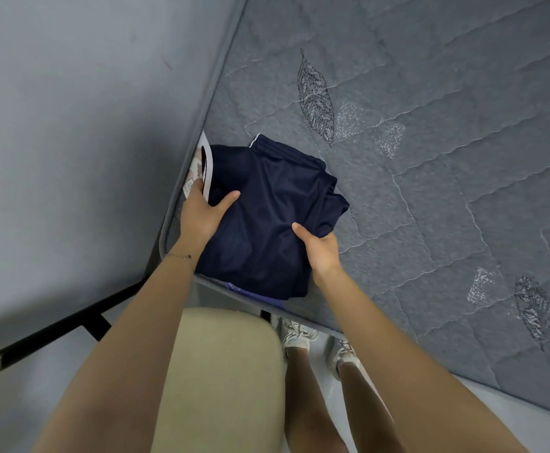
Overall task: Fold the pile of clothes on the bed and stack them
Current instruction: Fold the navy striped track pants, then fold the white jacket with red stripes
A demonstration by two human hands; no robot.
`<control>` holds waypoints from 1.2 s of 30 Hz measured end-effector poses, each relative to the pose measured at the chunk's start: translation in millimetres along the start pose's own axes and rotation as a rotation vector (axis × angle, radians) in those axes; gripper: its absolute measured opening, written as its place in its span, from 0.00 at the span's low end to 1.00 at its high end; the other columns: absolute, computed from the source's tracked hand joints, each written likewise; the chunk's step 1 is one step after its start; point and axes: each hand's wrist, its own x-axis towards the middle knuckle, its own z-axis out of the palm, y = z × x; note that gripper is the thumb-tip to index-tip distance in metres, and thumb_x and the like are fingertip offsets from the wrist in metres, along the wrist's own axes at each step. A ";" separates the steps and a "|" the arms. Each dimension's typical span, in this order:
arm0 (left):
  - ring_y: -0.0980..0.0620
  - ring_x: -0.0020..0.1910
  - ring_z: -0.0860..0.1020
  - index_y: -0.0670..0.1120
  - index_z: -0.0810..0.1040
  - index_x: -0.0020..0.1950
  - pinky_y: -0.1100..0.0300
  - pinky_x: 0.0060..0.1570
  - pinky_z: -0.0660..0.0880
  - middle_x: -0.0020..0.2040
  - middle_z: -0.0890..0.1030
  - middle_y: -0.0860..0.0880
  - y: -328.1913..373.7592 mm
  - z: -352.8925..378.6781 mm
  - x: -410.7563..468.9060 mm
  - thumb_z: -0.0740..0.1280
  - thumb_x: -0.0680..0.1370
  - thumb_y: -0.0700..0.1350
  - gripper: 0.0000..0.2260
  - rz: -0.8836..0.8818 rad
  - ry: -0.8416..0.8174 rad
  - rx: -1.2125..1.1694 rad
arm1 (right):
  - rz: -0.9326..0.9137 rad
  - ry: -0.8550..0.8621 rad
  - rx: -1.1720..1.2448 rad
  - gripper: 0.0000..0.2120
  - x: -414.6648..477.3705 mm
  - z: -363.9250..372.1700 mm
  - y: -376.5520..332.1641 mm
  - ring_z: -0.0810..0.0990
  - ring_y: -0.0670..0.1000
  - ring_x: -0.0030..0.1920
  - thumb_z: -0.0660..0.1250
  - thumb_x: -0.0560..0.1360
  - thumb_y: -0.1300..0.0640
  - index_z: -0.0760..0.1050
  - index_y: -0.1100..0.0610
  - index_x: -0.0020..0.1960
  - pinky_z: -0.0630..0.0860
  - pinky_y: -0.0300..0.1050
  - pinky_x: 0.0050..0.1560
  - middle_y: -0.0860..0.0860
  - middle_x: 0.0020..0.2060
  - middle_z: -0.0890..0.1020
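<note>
At the near left corner of the bed, left hand and right hand each hold the folded navy garment in a narrow grip, thumbs on top; open mattress stretches right and far.

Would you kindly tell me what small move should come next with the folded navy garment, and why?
Probably set the navy garment down squarely and let go. Both the left hand and right hand grip its edges, thumbs on top, and it already lies folded over a purple garment and a patterned garment at the mattress corner.
</note>
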 end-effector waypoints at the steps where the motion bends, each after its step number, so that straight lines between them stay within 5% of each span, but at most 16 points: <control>1: 0.52 0.63 0.74 0.46 0.68 0.70 0.58 0.61 0.71 0.64 0.75 0.52 3.9 -0.8 -5.2 0.75 0.72 0.55 0.31 0.024 0.029 0.012 | -0.007 0.007 -0.035 0.15 -2.1 -1.9 -2.9 0.80 0.49 0.56 0.73 0.74 0.60 0.75 0.54 0.59 0.75 0.43 0.58 0.49 0.55 0.81; 5: 0.43 0.72 0.64 0.45 0.59 0.77 0.44 0.71 0.62 0.73 0.65 0.41 31.7 -4.9 -42.9 0.73 0.72 0.59 0.41 0.212 0.218 0.310 | -0.113 0.038 -0.332 0.30 -27.9 -21.7 -25.2 0.75 0.49 0.63 0.75 0.71 0.53 0.66 0.54 0.69 0.71 0.46 0.65 0.49 0.63 0.75; 8: 0.39 0.76 0.56 0.48 0.59 0.78 0.37 0.74 0.50 0.77 0.58 0.39 67.9 -4.2 -82.3 0.67 0.75 0.61 0.36 0.327 0.184 0.522 | -0.290 0.109 -0.943 0.43 -62.7 -51.3 -50.5 0.62 0.56 0.73 0.72 0.71 0.41 0.54 0.51 0.78 0.62 0.57 0.72 0.51 0.72 0.65; 10: 0.37 0.77 0.51 0.49 0.61 0.78 0.36 0.72 0.42 0.78 0.55 0.39 95.1 -1.8 -109.4 0.65 0.77 0.61 0.34 0.422 0.140 0.685 | -0.407 0.167 -1.167 0.44 -89.8 -73.0 -72.7 0.56 0.56 0.75 0.69 0.72 0.38 0.49 0.47 0.79 0.57 0.58 0.73 0.51 0.75 0.60; 13: 0.34 0.77 0.51 0.49 0.62 0.78 0.34 0.71 0.42 0.79 0.55 0.40 134.4 9.0 -150.2 0.65 0.76 0.62 0.34 0.578 0.036 0.890 | -0.416 0.184 -1.315 0.43 -132.5 -108.8 -106.0 0.50 0.55 0.77 0.67 0.73 0.37 0.47 0.44 0.79 0.51 0.58 0.75 0.51 0.78 0.55; 24: 0.41 0.79 0.43 0.55 0.49 0.80 0.38 0.73 0.39 0.80 0.47 0.46 263.2 160.7 -303.7 0.59 0.75 0.69 0.38 0.805 -0.229 1.016 | -0.350 0.364 -1.313 0.41 -256.3 -308.5 -152.0 0.39 0.58 0.78 0.62 0.76 0.37 0.43 0.44 0.79 0.42 0.62 0.75 0.51 0.79 0.44; 36: 0.44 0.78 0.38 0.57 0.45 0.79 0.39 0.73 0.35 0.80 0.42 0.49 338.7 371.4 -488.9 0.57 0.75 0.70 0.39 0.869 -0.380 1.023 | -0.318 0.514 -1.218 0.41 -329.5 -567.4 -139.6 0.41 0.58 0.78 0.63 0.75 0.39 0.43 0.45 0.79 0.46 0.62 0.76 0.51 0.79 0.45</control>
